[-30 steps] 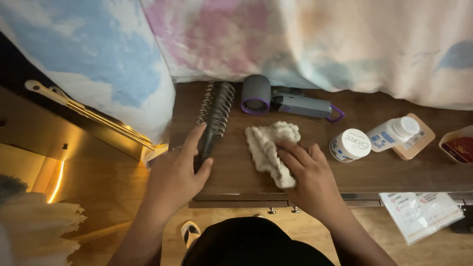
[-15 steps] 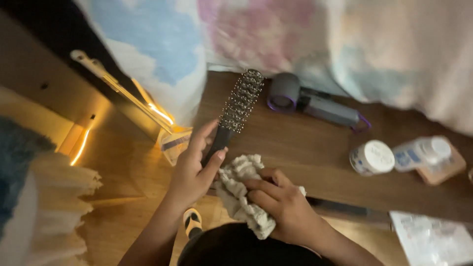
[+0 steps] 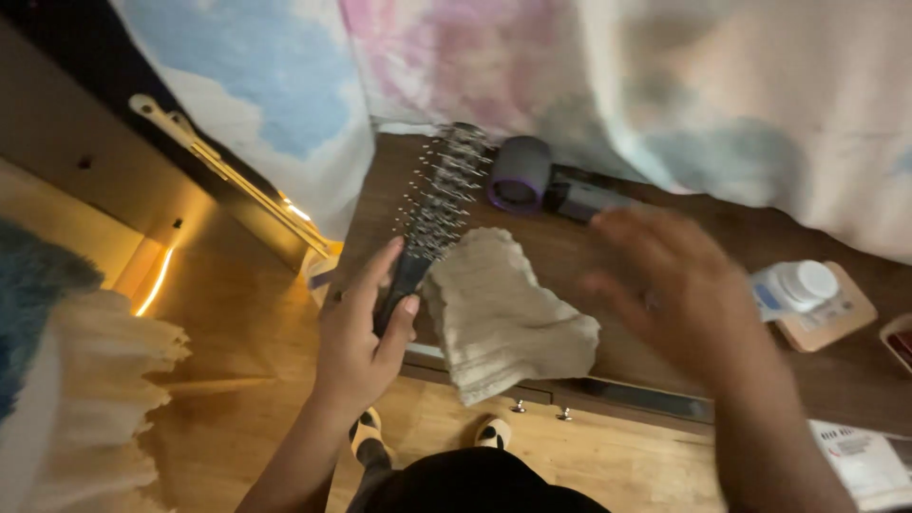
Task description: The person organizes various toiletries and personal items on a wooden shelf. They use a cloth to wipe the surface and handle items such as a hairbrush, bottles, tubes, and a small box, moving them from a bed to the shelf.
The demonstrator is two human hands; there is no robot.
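- Here, the left hand (image 3: 356,332) is wrapped round the dark handle of a round bristle hairbrush (image 3: 432,214), fingers curled over it and the thumb pressed on the near side, so the grip is plainly closed on the brush.
- The brush lies slantwise on the dark wooden desk (image 3: 655,275), its bristled barrel pointing away towards the back edge, the handle coming down to the front-left corner.
- The right hand (image 3: 679,294) hovers above the desk with the fingers spread and loose, holding nothing (it is badly blurred, so finer detail of the fingers cannot be made out).
- A cream ribbed cloth (image 3: 499,318) lies flat between the two hands, its upper edge just beside the brush's handle and its lower corner hanging a little over the front edge of the desk; neither hand grips it.
- Behind the cloth, near the back of the desk, lies a hair dryer (image 3: 537,180) with a purple-rimmed round barrel and a grey handle.
- To the right, a white bottle (image 3: 793,285) rests on a small pale wooden board (image 3: 836,323).
- A pastel fabric (image 3: 589,76) of blue, pink and white hangs over the back of the desk.
- Below the desk edge is a light wooden floor (image 3: 237,313).
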